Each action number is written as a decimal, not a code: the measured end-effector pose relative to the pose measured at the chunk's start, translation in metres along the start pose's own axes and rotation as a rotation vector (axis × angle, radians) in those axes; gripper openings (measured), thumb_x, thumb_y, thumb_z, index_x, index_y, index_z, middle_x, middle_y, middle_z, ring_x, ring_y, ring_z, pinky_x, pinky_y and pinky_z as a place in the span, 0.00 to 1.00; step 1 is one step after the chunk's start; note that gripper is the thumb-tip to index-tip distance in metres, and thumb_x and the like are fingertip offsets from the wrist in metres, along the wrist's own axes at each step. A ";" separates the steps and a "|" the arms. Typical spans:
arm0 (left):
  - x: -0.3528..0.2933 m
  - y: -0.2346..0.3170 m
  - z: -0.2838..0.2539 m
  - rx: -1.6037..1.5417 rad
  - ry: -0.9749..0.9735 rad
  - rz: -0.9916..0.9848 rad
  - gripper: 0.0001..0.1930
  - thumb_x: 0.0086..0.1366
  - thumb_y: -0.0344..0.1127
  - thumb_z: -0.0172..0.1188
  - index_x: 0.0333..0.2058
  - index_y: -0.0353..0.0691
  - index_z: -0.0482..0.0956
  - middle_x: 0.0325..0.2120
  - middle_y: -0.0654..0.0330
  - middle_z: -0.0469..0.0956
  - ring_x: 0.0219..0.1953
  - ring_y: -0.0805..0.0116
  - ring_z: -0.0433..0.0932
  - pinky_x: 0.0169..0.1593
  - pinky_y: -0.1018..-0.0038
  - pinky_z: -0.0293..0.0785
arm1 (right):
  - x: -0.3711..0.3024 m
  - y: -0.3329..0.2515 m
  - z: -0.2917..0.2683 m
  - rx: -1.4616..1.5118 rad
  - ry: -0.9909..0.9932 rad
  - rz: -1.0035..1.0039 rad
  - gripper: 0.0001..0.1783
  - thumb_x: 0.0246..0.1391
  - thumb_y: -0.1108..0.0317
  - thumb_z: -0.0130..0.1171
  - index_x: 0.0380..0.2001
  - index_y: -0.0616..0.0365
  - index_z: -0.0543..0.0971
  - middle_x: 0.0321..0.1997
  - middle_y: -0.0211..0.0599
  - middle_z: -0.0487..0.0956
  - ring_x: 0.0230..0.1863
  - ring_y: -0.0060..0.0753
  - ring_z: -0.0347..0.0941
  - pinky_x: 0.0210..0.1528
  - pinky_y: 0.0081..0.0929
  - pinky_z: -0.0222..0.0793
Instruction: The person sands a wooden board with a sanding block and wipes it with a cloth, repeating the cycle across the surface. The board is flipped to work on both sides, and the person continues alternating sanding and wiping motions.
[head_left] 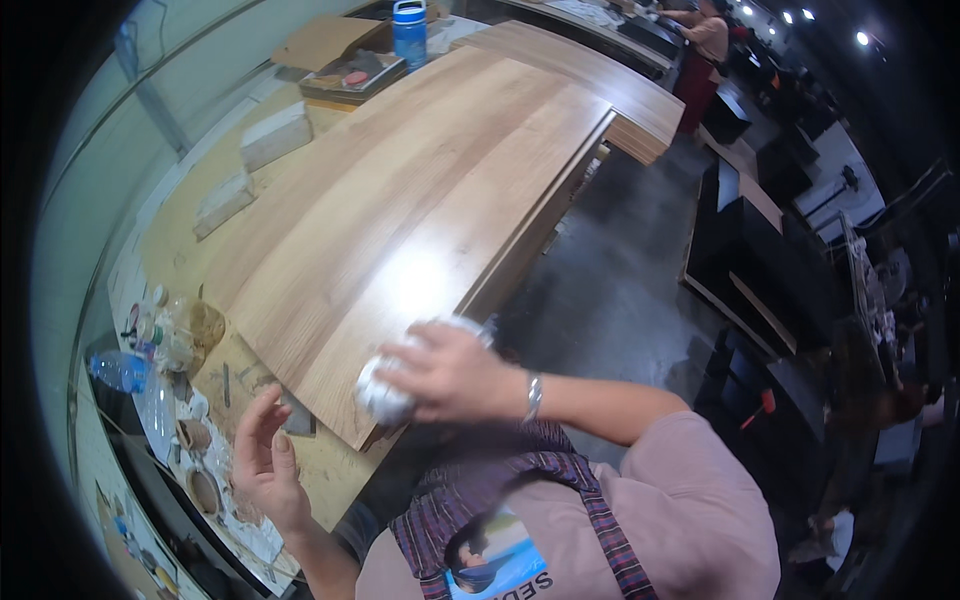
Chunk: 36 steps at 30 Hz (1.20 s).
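A wood-grain panel lies across the workbench in front of me, with a bright glare on its near part. My right hand presses a bunched white cloth onto the panel's near right edge. The fingers are wrapped over the cloth and slightly blurred. My left hand is raised beside the panel's near left corner, fingers apart and curved, holding nothing. Below it is the yellowish bench top, where a few small flat tools lie.
Bottles and jars crowd the bench's left side, with a blue-tinted plastic bottle among them. Two white blocks lie left of the panel. Farther back stand an open cardboard box, a blue drink bottle and stacked panels. Another person works at the far right.
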<state>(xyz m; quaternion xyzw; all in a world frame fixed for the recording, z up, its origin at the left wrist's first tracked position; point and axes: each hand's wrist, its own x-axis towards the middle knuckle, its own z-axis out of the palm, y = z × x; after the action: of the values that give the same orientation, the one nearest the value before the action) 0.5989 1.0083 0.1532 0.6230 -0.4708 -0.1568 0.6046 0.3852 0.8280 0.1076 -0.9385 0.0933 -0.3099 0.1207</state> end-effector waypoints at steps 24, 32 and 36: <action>0.157 0.043 0.291 0.202 -0.276 -0.271 0.16 0.67 0.29 0.58 0.51 0.29 0.77 0.44 0.50 0.81 0.44 0.61 0.80 0.51 0.67 0.75 | -0.079 0.533 -0.241 -0.566 0.369 0.706 0.15 0.46 0.57 0.66 0.36 0.52 0.84 0.37 0.32 0.82 0.44 0.40 0.74 0.43 0.40 0.74; 0.278 -0.064 0.433 0.404 -0.361 -0.032 0.45 0.59 0.44 0.68 0.70 0.35 0.55 0.68 0.44 0.55 0.66 0.52 0.62 0.64 0.56 0.62 | -0.001 0.456 -0.195 0.582 0.401 0.126 0.42 0.40 0.53 0.74 0.59 0.58 0.74 0.65 0.56 0.67 0.63 0.56 0.66 0.65 0.45 0.64; 0.357 -0.149 0.429 0.148 -0.279 -0.256 0.36 0.65 0.38 0.62 0.68 0.36 0.60 0.56 0.50 0.71 0.54 0.59 0.74 0.52 0.63 0.76 | -0.029 0.458 -0.162 0.373 0.105 -0.101 0.54 0.30 0.47 0.78 0.62 0.60 0.70 0.66 0.57 0.66 0.71 0.63 0.55 0.71 0.53 0.53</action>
<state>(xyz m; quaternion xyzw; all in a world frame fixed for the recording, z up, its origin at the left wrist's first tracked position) 0.5113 0.4457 0.0587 0.6928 -0.4773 -0.2819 0.4613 0.2184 0.3714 0.0872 -0.8859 -0.0066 -0.3758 0.2719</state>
